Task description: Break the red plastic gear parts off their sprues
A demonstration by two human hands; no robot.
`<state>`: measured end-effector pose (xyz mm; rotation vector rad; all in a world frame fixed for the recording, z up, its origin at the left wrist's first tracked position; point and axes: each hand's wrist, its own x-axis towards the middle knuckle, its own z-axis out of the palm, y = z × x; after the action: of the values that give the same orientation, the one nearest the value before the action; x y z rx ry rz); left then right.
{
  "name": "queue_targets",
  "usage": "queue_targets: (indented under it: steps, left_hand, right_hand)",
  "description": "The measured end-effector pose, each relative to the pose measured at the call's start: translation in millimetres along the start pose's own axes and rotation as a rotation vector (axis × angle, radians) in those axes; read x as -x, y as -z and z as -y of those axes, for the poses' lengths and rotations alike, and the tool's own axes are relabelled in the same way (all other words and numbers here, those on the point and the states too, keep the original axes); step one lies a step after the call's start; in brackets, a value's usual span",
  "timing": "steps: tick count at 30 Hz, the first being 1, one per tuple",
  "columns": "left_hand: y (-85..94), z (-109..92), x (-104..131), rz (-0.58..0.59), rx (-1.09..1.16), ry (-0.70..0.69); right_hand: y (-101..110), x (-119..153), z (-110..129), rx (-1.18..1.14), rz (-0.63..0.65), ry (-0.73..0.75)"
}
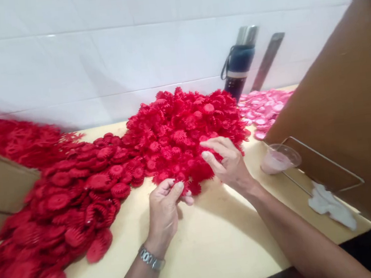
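A large heap of red fringed flower pieces (pixel 184 125) rises on the table in front of me. My left hand (pixel 166 201), with a metal watch on its wrist, is at the front edge of this heap. Its thumb and fingers are pinched together, and a bit of a red flower piece (pixel 186 188) shows between them, partly hidden. To the right, my right hand (pixel 226 161) hovers before the heap with thumb and fingers curved and apart. Nothing shows between them.
Flat red round pieces (pixel 58 200) spread along the left. Pink pieces (pixel 264 105), a dark blue thermos (pixel 240 63) and a leaning metal bar (pixel 268 60) are behind, right. A plastic cup (pixel 278 159), crumpled white tissue (pixel 330 205) and brown panel (pixel 341 94) stand right; another panel (pixel 0 187) left.
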<state>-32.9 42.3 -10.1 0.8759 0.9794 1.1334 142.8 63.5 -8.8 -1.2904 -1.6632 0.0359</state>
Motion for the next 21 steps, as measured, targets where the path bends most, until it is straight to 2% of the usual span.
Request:
queue_targets:
  steps: [2, 5, 7, 10, 12, 15, 21]
  left_hand:
    - [1.0, 2.0, 0.0, 0.003, 0.001, -0.018]
    - [2.4, 5.6, 0.3, 0.010, 0.018, -0.013]
    - [3.4, 7.4, 0.4, 0.019, 0.030, 0.013]
    - [5.0, 8.0, -0.1, 0.080, 0.041, 0.033]
    - [5.9, 6.9, -0.5, 0.138, 0.020, 0.021]
    - [5.7, 4.8, -0.5, 0.176, -0.054, -0.016]
    - [3.6, 10.9, -0.1, 0.113, -0.131, -0.081]
  right_hand:
    - [-5.6, 6.4, 16.2, -0.289, 0.199, -0.079]
    - [-15.2, 16.2, 32.7, -0.601, 0.475, -0.300]
    - [-20.3, 20.1, 36.7, -0.737, 0.569, -0.402]
    - [-23.1, 20.6, 36.7, -0.918, 0.641, -0.453]
    - [-21.8, 19.1, 35.8, -0.917, 0.641, -0.437]
    - [-18.6, 17.9, 35.2, -0.667, 0.549, -0.355]
    - [-21.9, 24.7, 36.2, -0.161, 0.221, 0.037]
